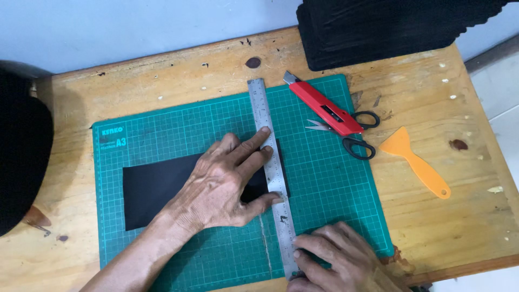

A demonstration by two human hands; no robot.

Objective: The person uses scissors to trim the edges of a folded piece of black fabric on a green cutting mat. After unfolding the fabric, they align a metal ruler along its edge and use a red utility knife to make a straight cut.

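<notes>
A black sheet (154, 186) lies flat on a green cutting mat (324, 178). A steel ruler (263, 108) runs from the mat's far edge to its near edge, across the sheet's right end. My left hand (221, 186) lies spread on the sheet, its fingertips pressing the ruler down. Lower right, my right hand (338, 262) rests by the ruler's near end with its fingers curled; whether it holds anything is hidden.
A red utility knife (321, 103) lies across black-handled scissors (351, 138) at the mat's right edge. An orange plastic scraper (413, 162) lies on the wooden table (162, 75). A stack of black sheets (378, 27) sits at the far right. A dark object (21, 157) sits at the left.
</notes>
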